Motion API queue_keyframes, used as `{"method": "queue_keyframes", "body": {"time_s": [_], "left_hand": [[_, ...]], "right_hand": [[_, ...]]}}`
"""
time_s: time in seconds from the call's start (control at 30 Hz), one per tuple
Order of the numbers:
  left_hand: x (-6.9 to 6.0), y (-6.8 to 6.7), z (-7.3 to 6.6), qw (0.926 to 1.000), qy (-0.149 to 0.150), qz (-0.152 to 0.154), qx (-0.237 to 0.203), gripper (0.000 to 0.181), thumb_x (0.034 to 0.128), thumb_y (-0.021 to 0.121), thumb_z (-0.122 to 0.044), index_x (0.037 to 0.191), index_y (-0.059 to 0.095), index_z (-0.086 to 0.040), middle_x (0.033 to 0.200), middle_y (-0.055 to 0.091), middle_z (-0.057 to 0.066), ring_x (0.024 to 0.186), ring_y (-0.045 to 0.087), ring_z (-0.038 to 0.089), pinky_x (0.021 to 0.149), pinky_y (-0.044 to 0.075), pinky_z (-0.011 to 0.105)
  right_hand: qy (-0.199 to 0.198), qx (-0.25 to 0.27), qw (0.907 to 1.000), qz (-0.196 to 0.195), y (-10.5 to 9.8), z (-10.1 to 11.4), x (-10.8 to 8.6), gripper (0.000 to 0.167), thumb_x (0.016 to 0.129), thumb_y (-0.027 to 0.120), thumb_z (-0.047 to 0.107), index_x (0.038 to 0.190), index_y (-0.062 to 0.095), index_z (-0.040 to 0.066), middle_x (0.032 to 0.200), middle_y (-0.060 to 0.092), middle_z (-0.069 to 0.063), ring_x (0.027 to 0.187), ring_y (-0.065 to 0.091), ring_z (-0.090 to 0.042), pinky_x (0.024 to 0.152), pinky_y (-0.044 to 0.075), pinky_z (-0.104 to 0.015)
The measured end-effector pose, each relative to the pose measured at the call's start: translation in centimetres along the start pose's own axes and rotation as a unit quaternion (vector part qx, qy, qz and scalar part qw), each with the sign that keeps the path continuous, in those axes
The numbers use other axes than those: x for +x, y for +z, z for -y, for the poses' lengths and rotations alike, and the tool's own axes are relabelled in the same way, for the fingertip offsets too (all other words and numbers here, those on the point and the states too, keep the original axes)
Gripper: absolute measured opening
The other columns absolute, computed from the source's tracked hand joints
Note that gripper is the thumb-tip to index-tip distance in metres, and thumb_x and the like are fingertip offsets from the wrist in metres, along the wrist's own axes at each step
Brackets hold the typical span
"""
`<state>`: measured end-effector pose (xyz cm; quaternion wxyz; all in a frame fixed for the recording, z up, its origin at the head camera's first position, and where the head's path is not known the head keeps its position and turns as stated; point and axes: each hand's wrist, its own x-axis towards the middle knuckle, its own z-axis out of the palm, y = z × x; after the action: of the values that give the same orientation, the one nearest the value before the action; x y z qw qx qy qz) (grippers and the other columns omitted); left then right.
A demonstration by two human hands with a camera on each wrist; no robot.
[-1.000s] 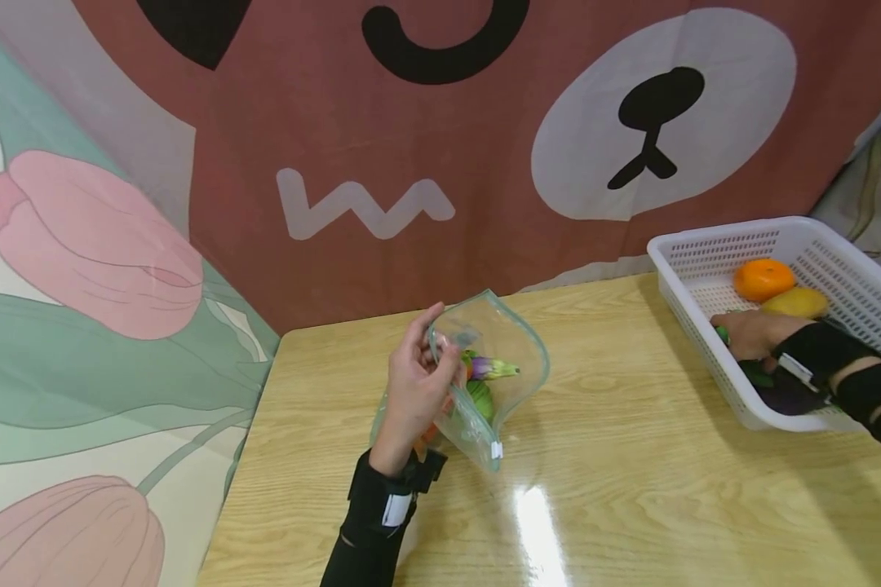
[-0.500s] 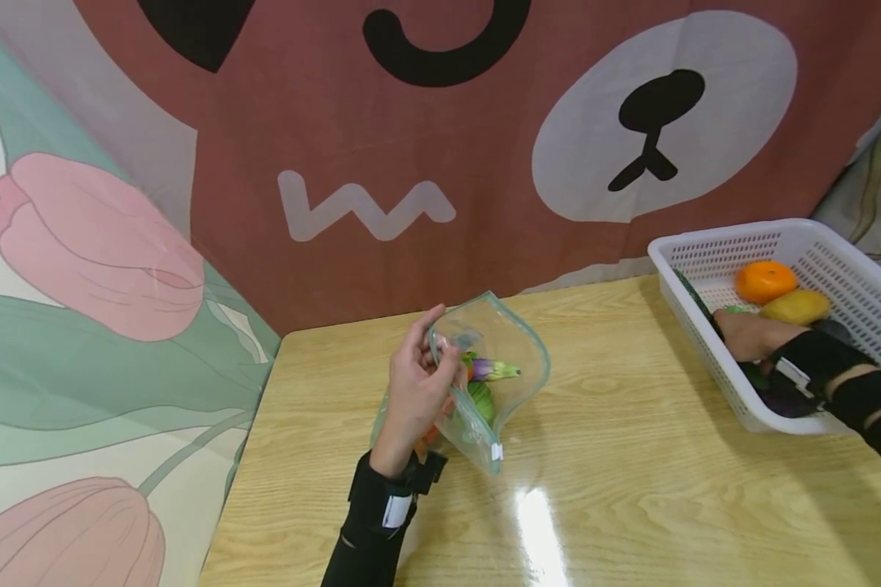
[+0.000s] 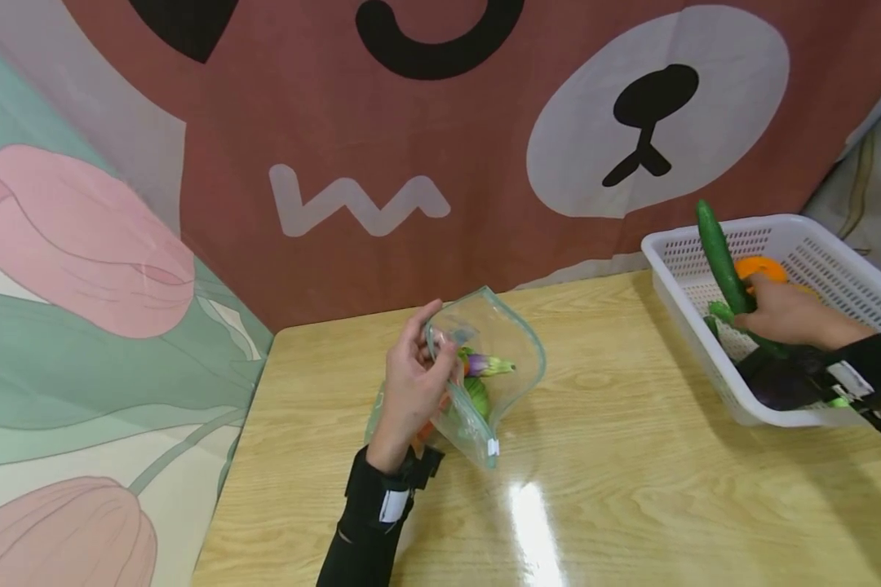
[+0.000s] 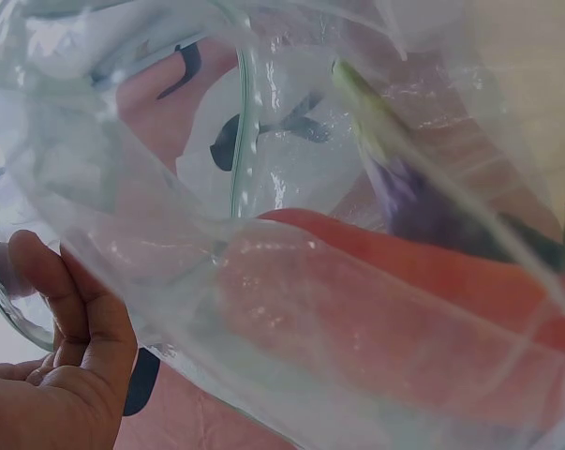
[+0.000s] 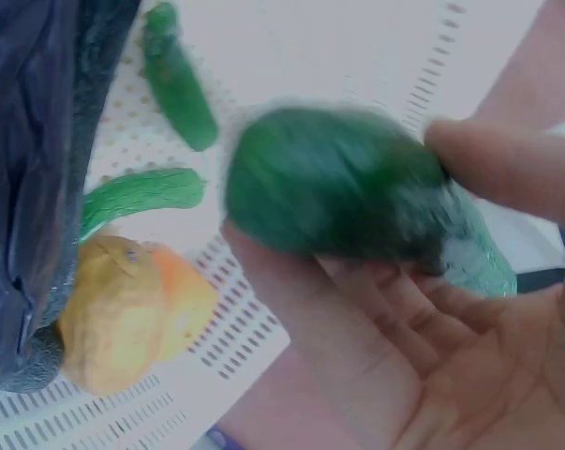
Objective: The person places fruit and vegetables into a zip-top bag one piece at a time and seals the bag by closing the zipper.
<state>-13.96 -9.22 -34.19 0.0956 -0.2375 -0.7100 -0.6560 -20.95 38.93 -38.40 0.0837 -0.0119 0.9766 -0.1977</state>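
We log a wood-grain table (image 3: 602, 505) across the lower frame. White perforated basket (image 3: 690, 334) on it, at right. Clear zip bag (image 3: 512, 387) near centre, mouth gaping, vegetables (image 3: 477, 391) inside. Left hand (image 3: 414, 379), mid-frame: thumb and fingers curled, pinching the bag's edge. Right hand (image 3: 789, 314), right of frame: thumb and fingers closed round a green cucumber (image 3: 718, 253), which we see tilted over the basket. Orange fruit (image 3: 759, 267) peeks out just beside that hand.
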Motion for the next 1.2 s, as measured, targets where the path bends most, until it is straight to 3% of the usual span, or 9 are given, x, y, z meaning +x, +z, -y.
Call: {"method": "queue_keyframes", "body": {"time_s": [0.2,0.37,0.5,0.6,0.67,0.77,0.9,1.1,1.2], "left_hand": [[0.0,0.0,-0.1,0.9999,-0.005,-0.006,0.015,0.048,0.0937,0.053,-0.001,0.140,0.041,-0.008,0.081,0.052,0.010,0.050,0.046,0.013,0.038,0.032,0.024],[0.0,0.1,-0.1,0.9999,-0.010,-0.003,0.009,0.048,0.0939,0.053,-0.002,0.140,0.041,-0.008,0.081,0.052,0.010,0.050,0.045,0.012,0.037,0.032,0.025],[0.1,0.1,-0.1,0.9998,-0.012,-0.005,0.014,0.049,0.0937,0.053,0.000,0.140,0.041,-0.009,0.081,0.052,0.009,0.049,0.044,0.013,0.038,0.032,0.025],[0.1,0.2,-0.1,0.9997,-0.011,-0.005,0.019,0.049,0.0938,0.052,-0.001,0.140,0.042,-0.011,0.080,0.052,0.008,0.048,0.043,0.013,0.038,0.031,0.025],[0.1,0.2,-0.1,0.9997,-0.011,-0.004,0.021,0.048,0.0940,0.053,-0.002,0.140,0.042,-0.011,0.080,0.052,0.008,0.048,0.043,0.013,0.038,0.031,0.025],[0.1,0.1,-0.1,0.9998,-0.011,-0.004,0.017,0.048,0.0941,0.053,-0.003,0.140,0.041,-0.010,0.080,0.052,0.008,0.049,0.044,0.013,0.039,0.031,0.024],[0.0,0.1,-0.5,0.9998,-0.017,-0.002,0.006,0.049,0.0940,0.052,0.001,0.141,0.039,-0.006,0.079,0.052,0.009,0.053,0.049,0.012,0.041,0.033,0.022],[0.2,0.1,-1.0,0.9997,-0.019,-0.008,0.008,0.050,0.0929,0.051,0.005,0.141,0.039,-0.005,0.078,0.051,0.009,0.055,0.049,0.012,0.045,0.036,0.021],[0.3,0.0,-1.1,0.9997,-0.022,-0.010,0.005,0.050,0.0929,0.051,0.005,0.140,0.040,-0.005,0.078,0.051,0.008,0.054,0.048,0.013,0.043,0.035,0.022]], "right_hand": [[-0.013,0.059,0.9931,-0.100,-0.6,1.6,-1.7,0.058,0.082,0.062,0.007,0.115,0.030,-0.027,0.096,0.045,-0.044,0.075,0.054,-0.048,0.056,0.046,-0.051],[-0.007,0.104,0.9793,-0.174,-0.8,4.1,-3.3,0.050,0.095,0.055,0.023,0.116,0.037,-0.019,0.101,0.045,-0.038,0.087,0.052,-0.052,0.054,0.047,-0.047],[-0.017,0.166,0.9648,-0.204,-1.3,6.7,-4.7,0.051,0.097,0.049,0.036,0.121,0.042,-0.009,0.105,0.051,-0.029,0.076,0.060,-0.022,0.050,0.047,-0.033],[-0.036,0.217,0.9493,-0.224,-1.5,8.9,-5.8,0.042,0.095,0.053,0.035,0.121,0.048,0.001,0.102,0.056,-0.009,0.070,0.053,0.003,0.051,0.045,-0.022],[-0.069,0.242,0.9393,-0.233,-1.5,10.4,-6.5,0.033,0.094,0.058,0.028,0.118,0.050,0.007,0.097,0.056,0.003,0.072,0.054,0.005,0.056,0.045,-0.017],[-0.134,0.268,0.9257,-0.231,-1.4,12.9,-7.1,0.028,0.090,0.064,0.012,0.114,0.049,0.012,0.093,0.056,0.011,0.079,0.056,0.001,0.064,0.043,-0.010],[-0.219,0.305,0.9049,-0.201,-1.2,16.4,-7.7,0.035,0.088,0.062,-0.002,0.115,0.046,0.013,0.096,0.057,0.003,0.082,0.059,-0.005,0.066,0.049,-0.015],[-0.331,0.393,0.8474,-0.133,-0.3,21.1,-8.0,0.026,0.092,0.052,-0.007,0.115,0.051,0.003,0.099,0.058,-0.010,0.077,0.064,-0.016,0.068,0.054,-0.026],[-0.336,0.397,0.8479,-0.101,0.7,23.3,-7.7,0.025,0.090,0.057,-0.005,0.114,0.054,-0.002,0.101,0.057,-0.012,0.079,0.065,-0.017,0.070,0.054,-0.029]]}}
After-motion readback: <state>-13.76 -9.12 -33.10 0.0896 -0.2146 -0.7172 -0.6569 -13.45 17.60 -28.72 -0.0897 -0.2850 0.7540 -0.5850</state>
